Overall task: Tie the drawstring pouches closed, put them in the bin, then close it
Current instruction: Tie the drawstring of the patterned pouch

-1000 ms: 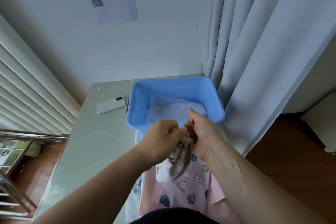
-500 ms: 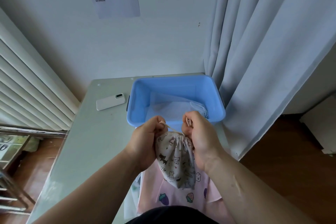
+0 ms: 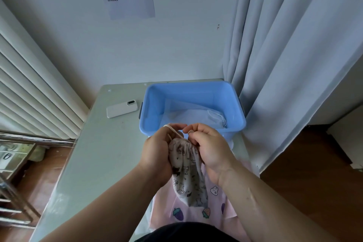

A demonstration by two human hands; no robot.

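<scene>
A beige animal-print drawstring pouch point(image 3: 186, 179) hangs between my hands, its neck gathered tight. My left hand point(image 3: 159, 155) grips the pouch's left side, with the cream drawstring point(image 3: 173, 132) looped over its fingers. My right hand point(image 3: 208, 147) pinches the cord at the gathered neck on the right. Just beyond them stands the open blue bin point(image 3: 149, 104) with a pale blue pouch point(image 3: 196, 116) inside. A pink pouch point(image 3: 214, 210) with fruit and bunny prints lies on the table under my hands.
A white phone point(image 3: 121, 108) lies on the grey table point(image 3: 102, 153) left of the bin. Grey curtains point(image 3: 284, 65) hang close to the bin's right side. A white radiator point(image 3: 29, 88) and metal rails stand to the left. No lid is in view.
The pouch's mouth was bunched in both hands, then drawn closed. Now the hands sit close together at the neck with the cord looped over my left fingers.
</scene>
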